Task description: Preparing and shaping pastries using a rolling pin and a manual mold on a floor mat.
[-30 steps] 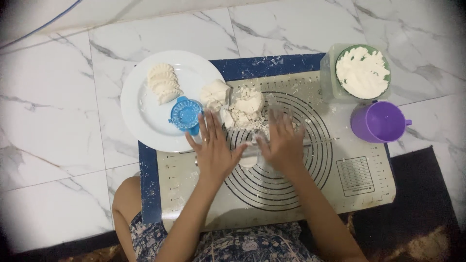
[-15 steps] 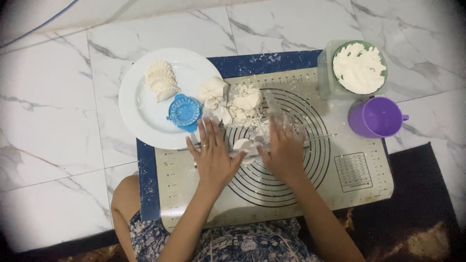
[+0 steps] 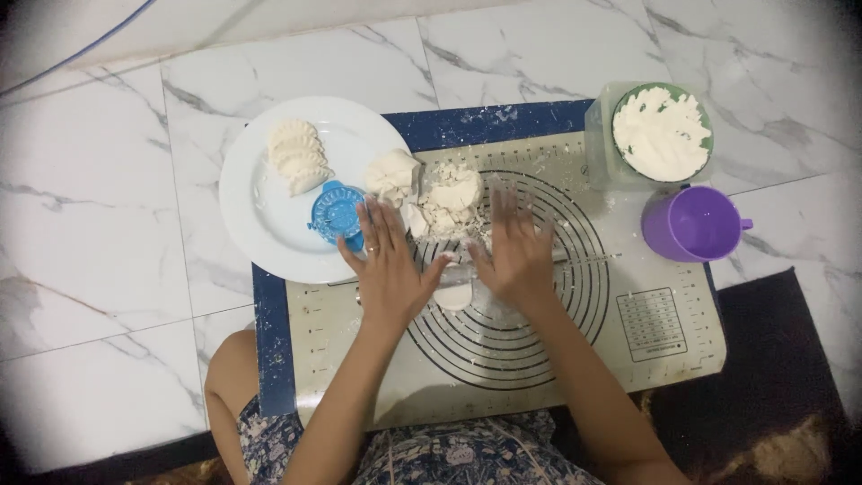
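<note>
My left hand [image 3: 388, 269] and my right hand [image 3: 514, 256] lie flat, fingers spread, side by side on a thin rolling pin [image 3: 585, 257] that crosses a beige baking mat [image 3: 539, 377] with printed circles. A small flattened piece of white dough [image 3: 453, 296] shows just below the pin, between my wrists. A pile of torn dough lumps [image 3: 440, 193] sits right beyond my fingertips. Most of the pin is hidden under my palms.
A white plate [image 3: 260, 216] at the left holds folded dumplings [image 3: 296, 157] and a blue dumpling press [image 3: 337, 211] on its right rim. At the right stand a green bowl of white filling [image 3: 662, 133] in a clear container and a purple cup [image 3: 691, 224]. Marble floor tiles surround the mat.
Both hands slid back toward my body over the pin, then forward again toward the dough pile. The flattened dough now shows below my hands.
</note>
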